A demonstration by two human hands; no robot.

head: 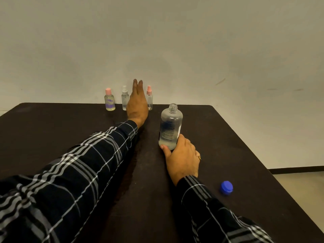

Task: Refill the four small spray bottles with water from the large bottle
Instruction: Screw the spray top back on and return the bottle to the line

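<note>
Large clear plastic bottle [171,126], uncapped and nearly upright, is at mid-table on the dark brown table [52,128]; the right hand [182,155] grips its base, thumb and fingers curled round it. A round blue cap [226,187] lies apart at near right. Along the far edge stand a small pink-capped bottle with a purple label [110,99], a small clear spray bottle with a pale top [125,98] and a small clear spray bottle with a pink top [149,98]; between the latter two reaches the left hand [137,106], fingers straight and together, gripping nothing visible.
</note>
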